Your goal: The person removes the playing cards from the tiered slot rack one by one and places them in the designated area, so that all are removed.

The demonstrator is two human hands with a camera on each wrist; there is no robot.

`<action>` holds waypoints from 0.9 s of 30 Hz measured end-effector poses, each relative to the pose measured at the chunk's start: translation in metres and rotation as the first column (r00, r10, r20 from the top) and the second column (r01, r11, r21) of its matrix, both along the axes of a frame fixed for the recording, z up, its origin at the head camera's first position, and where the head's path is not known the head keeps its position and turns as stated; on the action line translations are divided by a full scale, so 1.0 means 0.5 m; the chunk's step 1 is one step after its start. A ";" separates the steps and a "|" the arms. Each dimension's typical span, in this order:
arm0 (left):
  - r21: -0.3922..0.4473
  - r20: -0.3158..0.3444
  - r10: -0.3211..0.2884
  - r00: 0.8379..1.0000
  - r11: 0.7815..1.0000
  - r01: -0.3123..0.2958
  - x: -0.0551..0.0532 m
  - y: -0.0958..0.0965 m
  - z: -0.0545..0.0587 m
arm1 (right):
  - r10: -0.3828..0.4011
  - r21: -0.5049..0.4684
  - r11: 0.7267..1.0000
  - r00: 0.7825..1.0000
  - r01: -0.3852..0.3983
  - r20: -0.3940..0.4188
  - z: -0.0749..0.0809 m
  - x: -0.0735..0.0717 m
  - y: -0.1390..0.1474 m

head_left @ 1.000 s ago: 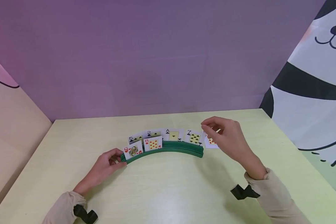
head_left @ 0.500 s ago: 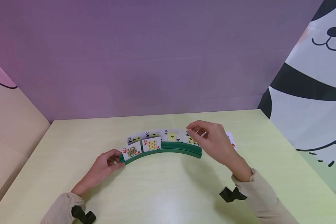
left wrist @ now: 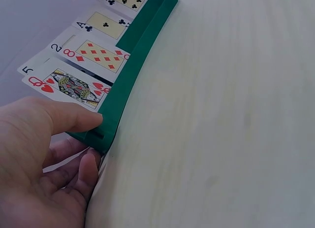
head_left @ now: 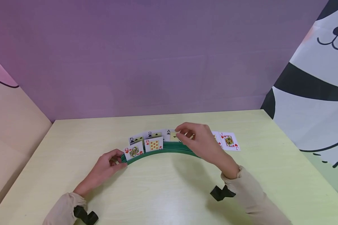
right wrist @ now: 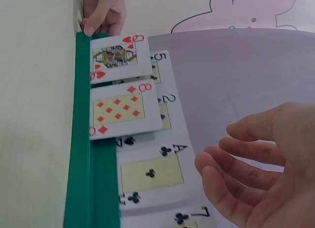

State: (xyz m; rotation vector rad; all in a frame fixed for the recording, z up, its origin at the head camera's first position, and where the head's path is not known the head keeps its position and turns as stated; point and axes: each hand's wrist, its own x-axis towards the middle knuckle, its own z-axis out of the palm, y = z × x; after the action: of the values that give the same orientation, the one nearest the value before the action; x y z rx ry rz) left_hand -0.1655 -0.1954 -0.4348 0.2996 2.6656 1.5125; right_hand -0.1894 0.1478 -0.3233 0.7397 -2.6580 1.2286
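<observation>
A curved green card holder (head_left: 169,149) stands on the table with playing cards upright in two rows. In front are the queen of hearts (head_left: 134,151) and the eight of diamonds (head_left: 154,144). Behind them stand the five (left wrist: 28,70), the two (right wrist: 165,110), the ace of clubs (right wrist: 151,173) and the seven of clubs (left wrist: 127,0). My left hand (head_left: 108,164) grips the holder's left end between thumb and fingers. My right hand (head_left: 198,139) hovers by the ace, fingers loosely bent and holding nothing; in the head view it covers the seven.
A jack of hearts (head_left: 229,141) lies face up on the table (head_left: 157,193) to the right of the holder, beside another red card (head_left: 217,137) partly behind my right hand. A purple wall (head_left: 157,62) rises behind the table's back edge.
My right hand has moved left, from over the red cards past the seven to the ace, uncovering the jack of hearts. The left hand keeps its grip on the holder.
</observation>
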 end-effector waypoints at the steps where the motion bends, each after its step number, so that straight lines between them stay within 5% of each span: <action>1: 0.000 -0.003 -0.004 1.000 1.000 0.004 0.000 0.001 -0.001 | 0.004 0.001 1.000 1.000 -0.004 0.008 -0.001 -0.001 -0.004; 19: -0.003 0.013 0.002 1.000 1.000 -0.002 -0.003 -0.002 0.001 | 0.119 0.032 0.992 0.992 -0.121 0.051 -0.026 -0.032 -0.086; 27: 0.007 0.008 -0.007 1.000 1.000 0.007 -0.009 -0.001 -0.007 | 0.093 0.095 0.991 0.994 -0.098 0.058 -0.046 -0.036 -0.095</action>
State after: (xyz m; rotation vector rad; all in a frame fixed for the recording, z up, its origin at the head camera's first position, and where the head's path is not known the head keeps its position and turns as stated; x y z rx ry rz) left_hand -0.1700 -0.1961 -0.4386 0.3019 2.6506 1.5181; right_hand -0.2076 0.1003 -0.3462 0.8704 -2.7733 1.1624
